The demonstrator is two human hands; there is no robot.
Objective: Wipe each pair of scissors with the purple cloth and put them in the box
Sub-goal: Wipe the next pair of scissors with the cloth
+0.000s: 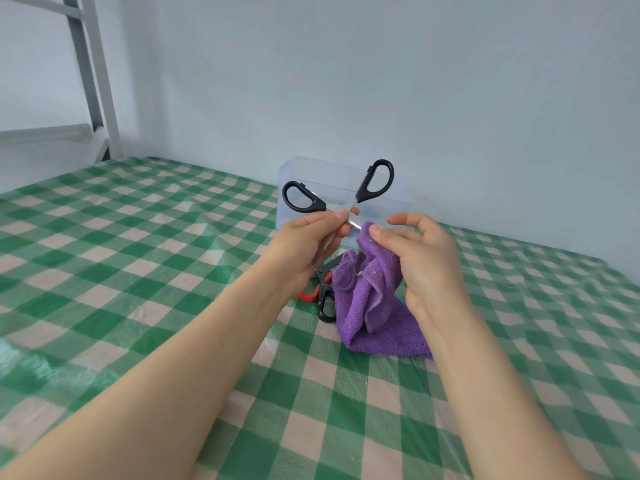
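Note:
My left hand (311,242) grips a pair of black-handled scissors (372,183) by the blades, held spread open with the handles pointing up. My right hand (419,258) pinches the purple cloth (374,306) at its top, against one blade tip; the cloth's lower part lies on the table. Behind the scissors stands the clear plastic box (301,171), open at the top. Two more pairs lie on the table under my left hand: black-handled scissors (325,303) and red-handled scissors (308,295), both partly hidden.
The table carries a green and cream checked cloth (173,258) under clear plastic. A pale wall (415,81) runs close behind the box. A grey metal bed frame (93,81) stands at the far left.

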